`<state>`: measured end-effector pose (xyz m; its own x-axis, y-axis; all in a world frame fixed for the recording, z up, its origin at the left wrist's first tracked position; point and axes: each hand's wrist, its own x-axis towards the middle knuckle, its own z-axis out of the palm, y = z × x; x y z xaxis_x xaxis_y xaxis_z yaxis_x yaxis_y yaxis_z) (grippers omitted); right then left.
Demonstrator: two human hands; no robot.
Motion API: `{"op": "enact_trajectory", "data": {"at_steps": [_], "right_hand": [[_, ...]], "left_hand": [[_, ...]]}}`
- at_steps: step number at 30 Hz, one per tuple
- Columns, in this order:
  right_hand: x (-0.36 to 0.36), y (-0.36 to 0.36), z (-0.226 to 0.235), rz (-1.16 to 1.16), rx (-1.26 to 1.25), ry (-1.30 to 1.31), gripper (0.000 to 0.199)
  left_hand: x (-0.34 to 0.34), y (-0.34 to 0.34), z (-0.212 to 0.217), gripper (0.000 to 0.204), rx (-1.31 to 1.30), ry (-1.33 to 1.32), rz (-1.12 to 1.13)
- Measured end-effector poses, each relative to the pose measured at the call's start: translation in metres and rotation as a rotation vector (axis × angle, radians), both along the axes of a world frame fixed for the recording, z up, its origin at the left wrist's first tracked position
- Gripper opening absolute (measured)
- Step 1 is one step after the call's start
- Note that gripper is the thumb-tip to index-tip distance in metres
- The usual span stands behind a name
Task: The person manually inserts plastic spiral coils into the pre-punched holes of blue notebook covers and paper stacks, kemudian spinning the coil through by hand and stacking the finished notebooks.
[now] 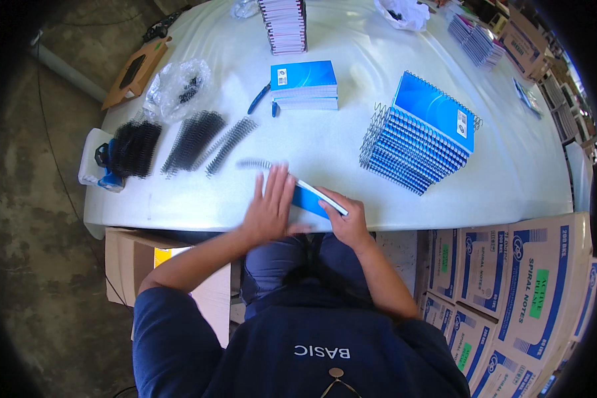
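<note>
Close to the table's front edge, my right hand (349,222) grips one end of a blue-covered notebook (307,201), thumb on its cover. The white page edges face up and away from me. My left hand (270,207) lies flat with fingers stretched out at the notebook's other end, slightly smeared by motion. A dark wire spiral coil (252,163) sticks out beyond my left fingertips, blurred; whether it is threaded into the notebook is hidden by the hand.
Loose coils (194,140) lie in bundles on the left, near a clear plastic bag (178,89). Blue-handled pliers (259,99) lie beside a stack of blue notebooks (305,76). Coil-bound notebooks (418,142) are piled at right. Cartons (511,278) stand below the table's right side.
</note>
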<state>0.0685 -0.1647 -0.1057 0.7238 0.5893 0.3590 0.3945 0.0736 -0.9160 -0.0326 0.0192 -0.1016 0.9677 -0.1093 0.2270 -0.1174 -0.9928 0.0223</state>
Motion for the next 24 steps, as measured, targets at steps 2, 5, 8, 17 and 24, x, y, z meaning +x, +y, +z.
{"op": "enact_trajectory", "data": {"at_steps": [2,5,8,17,24], "right_hand": [[-0.007,-0.002,0.004,-0.044,0.022,0.011,0.025],[-0.015,0.004,0.003,0.029,0.001,-0.131,0.027],[-0.029,0.014,-0.005,0.019,0.022,-0.134,0.029],[-0.032,0.016,-0.005,0.102,0.032,-0.286,0.046],[-0.028,0.008,-0.002,0.091,-0.032,-0.306,0.044]], "left_hand": [[-0.012,0.004,-0.008,0.104,0.112,-0.114,-0.091],[0.01,0.033,0.024,0.111,0.262,-0.6,-0.033],[-0.006,0.02,-0.011,0.11,-0.127,-0.264,0.098],[-0.001,0.03,-0.014,0.109,-0.225,-0.42,0.129],[0.003,0.028,-0.012,0.11,-0.181,-0.726,0.03]]}}
